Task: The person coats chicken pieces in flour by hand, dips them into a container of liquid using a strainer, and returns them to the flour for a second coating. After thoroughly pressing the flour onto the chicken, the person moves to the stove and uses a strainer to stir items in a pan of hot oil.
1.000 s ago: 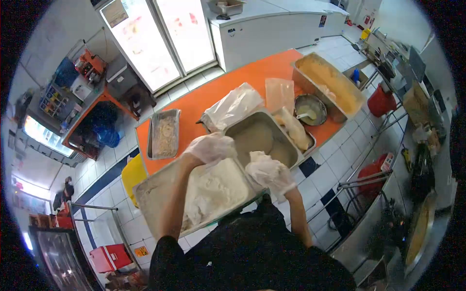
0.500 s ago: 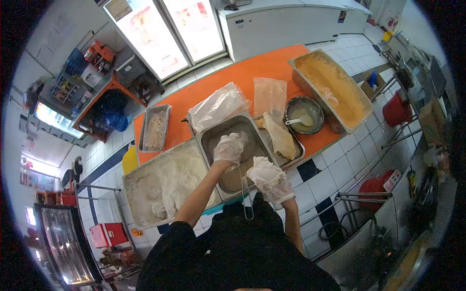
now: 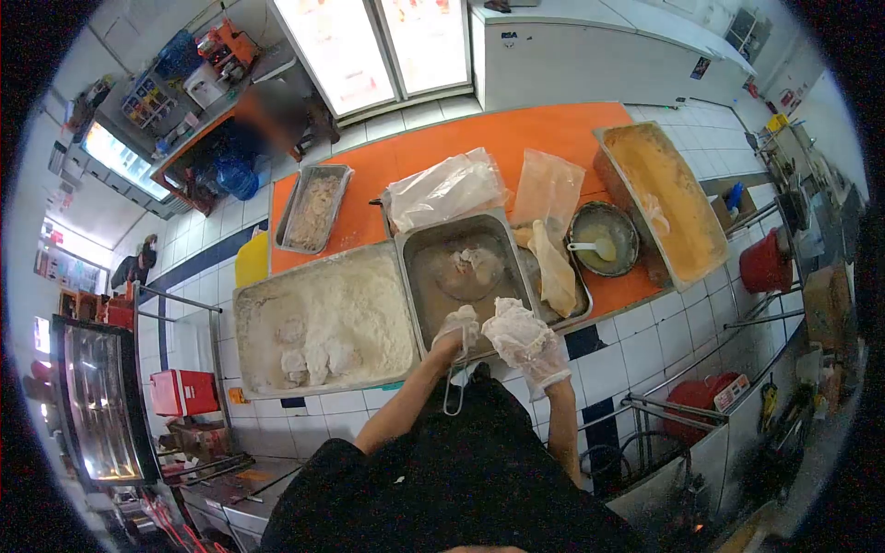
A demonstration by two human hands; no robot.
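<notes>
Left hand (image 3: 458, 330) gripping wire strainer (image 3: 468, 269) by handle; basket sitting in metal pan (image 3: 419, 276) just beyond hands. Right hand (image 3: 527, 343) hovering loosely open beside left, holding nothing. Risk, judging: one-handed grip tilting strainer, pieces sliding out, wet mix dripping over flour tray (image 3: 277, 304) left of hands.

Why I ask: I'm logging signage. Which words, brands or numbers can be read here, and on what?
No text reads clearly.
Logo on the chest freezer: too small.
Sticker on its right end: blurred.
Tag on the red bucket: blurred.
</notes>
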